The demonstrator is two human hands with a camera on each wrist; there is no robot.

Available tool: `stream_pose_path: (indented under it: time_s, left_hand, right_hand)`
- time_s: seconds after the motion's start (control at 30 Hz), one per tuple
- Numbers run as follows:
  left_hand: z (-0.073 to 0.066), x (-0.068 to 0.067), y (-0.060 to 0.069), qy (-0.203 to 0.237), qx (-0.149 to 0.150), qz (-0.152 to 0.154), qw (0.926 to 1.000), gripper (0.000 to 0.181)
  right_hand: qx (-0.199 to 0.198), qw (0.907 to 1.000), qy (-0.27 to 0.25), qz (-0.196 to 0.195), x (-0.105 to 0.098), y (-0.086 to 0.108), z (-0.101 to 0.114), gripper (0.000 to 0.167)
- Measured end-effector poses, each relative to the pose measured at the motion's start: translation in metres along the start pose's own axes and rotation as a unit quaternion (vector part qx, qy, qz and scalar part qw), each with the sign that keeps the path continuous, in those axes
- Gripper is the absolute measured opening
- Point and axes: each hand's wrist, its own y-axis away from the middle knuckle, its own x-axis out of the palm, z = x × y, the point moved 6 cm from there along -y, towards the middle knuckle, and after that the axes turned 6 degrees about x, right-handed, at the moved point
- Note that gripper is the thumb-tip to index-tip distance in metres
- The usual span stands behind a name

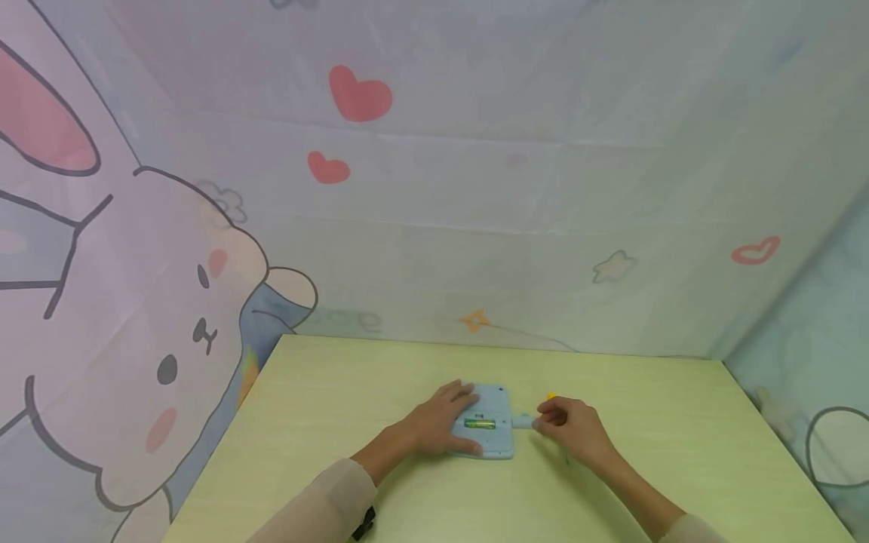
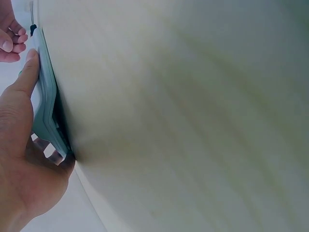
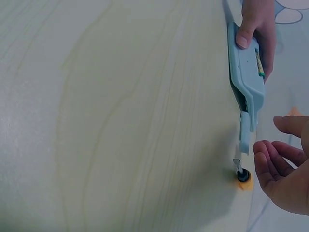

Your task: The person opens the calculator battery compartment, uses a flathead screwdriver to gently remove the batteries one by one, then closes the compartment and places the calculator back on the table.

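Note:
A flat light blue device [image 1: 498, 443] lies on the table with a green battery [image 1: 480, 424] in its open compartment. My left hand [image 1: 434, 426] holds its left side, thumb along the near edge and fingers over the far part. A narrow light blue piece, which looks like a battery cover [image 3: 245, 133], lies at the device's right edge. My right hand [image 1: 573, 431] hovers beside that piece with loosely bent fingers; in the right wrist view nothing shows between thumb and fingertips. Near it lies what looks like a screwdriver [image 3: 244, 176] with an orange-yellow end, black collar and metal shaft, partly hidden.
The pale yellow-green table [image 1: 326, 407] extends around both hands. Behind it hangs a cloth backdrop [image 1: 475, 188] with a rabbit, hearts and stars. A looped dark cable [image 1: 809, 445] shows at the far right. By the left sleeve is a small black object [image 1: 364, 524].

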Motion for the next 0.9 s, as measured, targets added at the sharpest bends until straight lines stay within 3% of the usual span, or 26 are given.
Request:
stream_pose_path:
  time_s: [0.47, 0.9]
  left_hand:
    - [0.002, 0.001, -0.001, -0.010, 0.003, -0.001, 0.9999, 0.100]
    - [-0.001, -0.001, 0.000, -0.001, 0.001, -0.001, 1.0000, 0.100]
  right_hand:
    - [-0.022, 0.9994, -0.018, 0.017, 0.006, 0.000, 0.006, 0.033]
    - [-0.072, 0.9960, -0.050, 0.015, 0.011, 0.000, 0.017, 0.034]
